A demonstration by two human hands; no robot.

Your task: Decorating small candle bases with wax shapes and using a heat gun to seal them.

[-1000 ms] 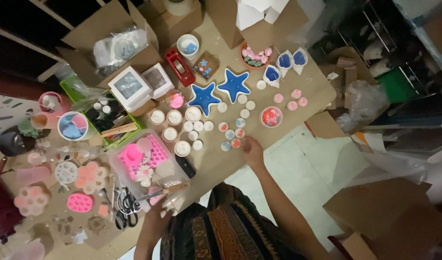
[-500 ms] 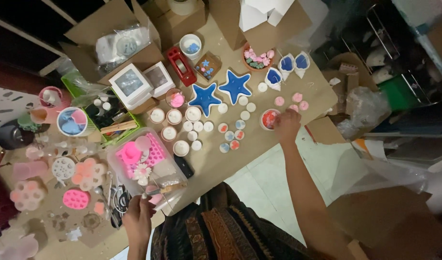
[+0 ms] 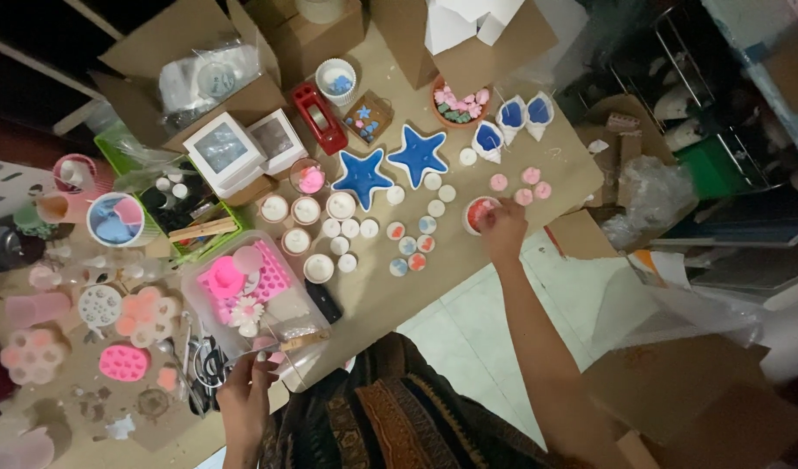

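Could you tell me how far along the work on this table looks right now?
Much looks finished: two blue stars, white cups and small rounds sit set out in rows on the table. In hand: the right hand is at the red bowl, and the left hand rests by the clear tub of pink moulds. Moulds and scissors lie loose at the left.

My brown table (image 3: 390, 295) runs across the frame. On it lie two blue star dishes (image 3: 390, 165) at upper centre, small round white candles (image 3: 342, 230) in the middle, a clear tray (image 3: 251, 300) lower left, and cardboard boxes (image 3: 199, 61) upper left.
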